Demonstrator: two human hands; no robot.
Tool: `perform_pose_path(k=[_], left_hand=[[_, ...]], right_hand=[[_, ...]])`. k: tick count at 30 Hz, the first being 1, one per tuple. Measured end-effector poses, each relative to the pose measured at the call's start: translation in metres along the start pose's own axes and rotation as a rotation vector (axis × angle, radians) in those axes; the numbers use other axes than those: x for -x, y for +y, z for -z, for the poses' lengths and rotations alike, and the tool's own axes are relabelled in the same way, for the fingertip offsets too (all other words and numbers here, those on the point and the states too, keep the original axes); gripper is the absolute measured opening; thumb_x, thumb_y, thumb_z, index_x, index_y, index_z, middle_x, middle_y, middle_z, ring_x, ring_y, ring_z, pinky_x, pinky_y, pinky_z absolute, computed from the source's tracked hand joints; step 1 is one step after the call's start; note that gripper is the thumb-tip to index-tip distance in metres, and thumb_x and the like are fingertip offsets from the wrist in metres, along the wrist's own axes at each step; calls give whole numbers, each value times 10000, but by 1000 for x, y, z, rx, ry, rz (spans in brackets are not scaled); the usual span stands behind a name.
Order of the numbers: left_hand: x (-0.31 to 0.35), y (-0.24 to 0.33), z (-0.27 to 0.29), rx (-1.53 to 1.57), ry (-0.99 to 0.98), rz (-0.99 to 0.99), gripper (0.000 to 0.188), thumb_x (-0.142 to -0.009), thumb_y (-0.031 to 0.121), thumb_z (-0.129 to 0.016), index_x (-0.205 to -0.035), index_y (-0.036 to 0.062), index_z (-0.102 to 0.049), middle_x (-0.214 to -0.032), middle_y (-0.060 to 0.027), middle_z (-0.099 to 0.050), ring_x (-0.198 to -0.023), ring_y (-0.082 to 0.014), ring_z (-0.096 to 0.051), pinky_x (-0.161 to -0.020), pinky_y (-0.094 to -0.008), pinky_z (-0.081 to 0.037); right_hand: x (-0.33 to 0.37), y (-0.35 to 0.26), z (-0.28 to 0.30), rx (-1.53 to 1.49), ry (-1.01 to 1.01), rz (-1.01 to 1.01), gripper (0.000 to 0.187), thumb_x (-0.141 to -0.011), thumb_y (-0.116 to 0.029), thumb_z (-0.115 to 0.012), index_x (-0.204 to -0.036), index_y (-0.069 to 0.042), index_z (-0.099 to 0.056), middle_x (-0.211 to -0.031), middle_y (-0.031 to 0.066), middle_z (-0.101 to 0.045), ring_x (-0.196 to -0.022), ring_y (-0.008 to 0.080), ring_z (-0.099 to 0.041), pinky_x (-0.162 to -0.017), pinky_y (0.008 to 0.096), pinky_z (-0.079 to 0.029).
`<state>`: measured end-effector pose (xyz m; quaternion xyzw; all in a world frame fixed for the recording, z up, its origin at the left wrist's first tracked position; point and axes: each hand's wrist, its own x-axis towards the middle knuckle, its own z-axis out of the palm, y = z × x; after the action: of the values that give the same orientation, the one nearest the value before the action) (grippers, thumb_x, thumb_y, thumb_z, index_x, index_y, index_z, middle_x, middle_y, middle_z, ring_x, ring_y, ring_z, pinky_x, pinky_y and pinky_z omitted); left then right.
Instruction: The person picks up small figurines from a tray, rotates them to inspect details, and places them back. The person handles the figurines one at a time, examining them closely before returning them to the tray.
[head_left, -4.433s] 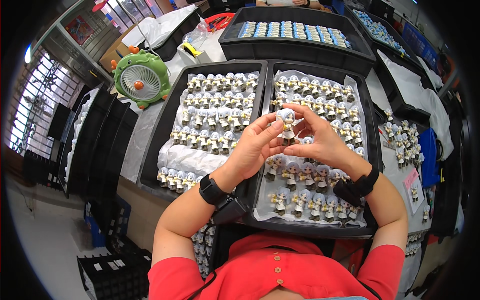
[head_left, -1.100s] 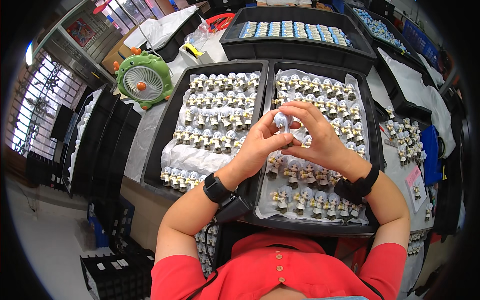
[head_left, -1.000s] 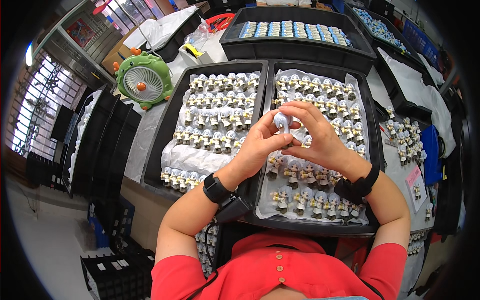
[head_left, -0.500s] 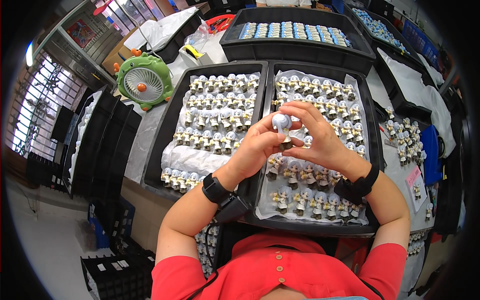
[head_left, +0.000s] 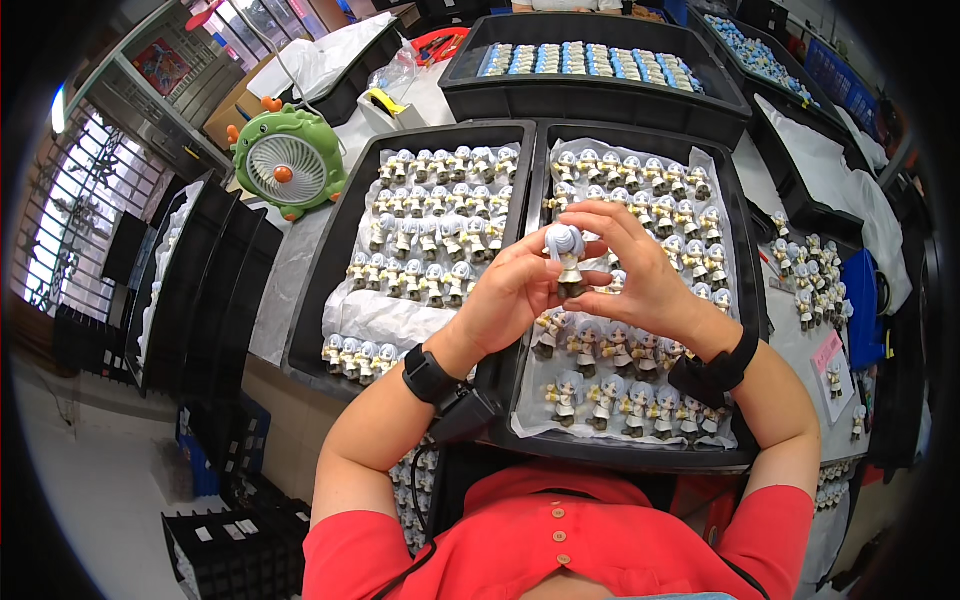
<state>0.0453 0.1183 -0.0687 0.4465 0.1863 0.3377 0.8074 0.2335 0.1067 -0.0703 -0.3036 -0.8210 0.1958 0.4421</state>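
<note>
A small figurine [head_left: 567, 262] with pale grey-blue hair, a white outfit and a dark base stands upright between my hands, above the inner edges of two black trays. My left hand [head_left: 514, 292] grips it from the left, thumb and fingers closed about its body. From the right, my right hand [head_left: 640, 270] curves round it, fingertips at its head and base. Rows of like figurines fill the right tray [head_left: 521, 405] on white paper. More rows stand in the left tray [head_left: 300, 335], with a strip of bare paper before the front row.
A green fan [head_left: 287, 162] stands left of the trays, near a tape dispenser [head_left: 392, 108]. Behind is a large black bin [head_left: 600, 107] of blue-and-white pieces. Loose figurines [head_left: 808, 275] cluster on the table at right, by a blue container [head_left: 862, 300]. Stacked black trays [head_left: 205, 280] stand at far left.
The figurine has turned slightly between my fingers, and more of its white body shows. My left fingers have shifted a little; the right hand has barely moved.
</note>
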Motion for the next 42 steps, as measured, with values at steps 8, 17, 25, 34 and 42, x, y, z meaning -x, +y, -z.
perform_pose_path(k=[8,17,25,34,42], left_hand=[[-1,2,-2,25,-14,15,554,-838,157,-452,-1350,4,-307,-1300,-197,-451,-1150,-341,-516,-942,-423,-461],[-2,0,1,52,-23,8,555,-848,156,-456,-1356,4,-292,-1297,-204,-451,-1154,-346,-511,-949,-432,-455],[-2,0,1,49,-27,4,554,-850,150,-458,-1357,3,-289,-1294,-199,-455,-1142,-341,-521,-946,-427,-457],[-2,-1,2,45,-27,-3,543,-856,159,-466,-1351,8,-301,-1291,-190,-461,-1124,-324,-535,-932,-412,-469],[-2,-5,5,26,-1,-20,496,-896,176,-505,-1338,27,-341,-1267,-180,-488,-1090,-296,-564,-903,-397,-489]], right_hand=[[1,3,-1,-47,-8,-30,677,-630,-112,-806,-1221,-64,-479,-1229,131,-447,-1076,257,-521,-838,323,-526],[1,3,-2,-50,5,-14,677,-636,-123,-807,-1222,-49,-476,-1227,141,-449,-1067,258,-537,-839,326,-531],[1,2,-2,-43,2,-14,691,-636,-119,-807,-1233,-48,-466,-1230,143,-448,-1073,262,-534,-846,329,-529],[0,0,0,12,4,-5,690,-637,-111,-805,-1237,-56,-467,-1226,141,-451,-1079,261,-531,-850,330,-527],[0,-2,0,53,19,-18,722,-619,-88,-790,-1267,-103,-471,-1229,133,-476,-1114,297,-509,-894,368,-472]])
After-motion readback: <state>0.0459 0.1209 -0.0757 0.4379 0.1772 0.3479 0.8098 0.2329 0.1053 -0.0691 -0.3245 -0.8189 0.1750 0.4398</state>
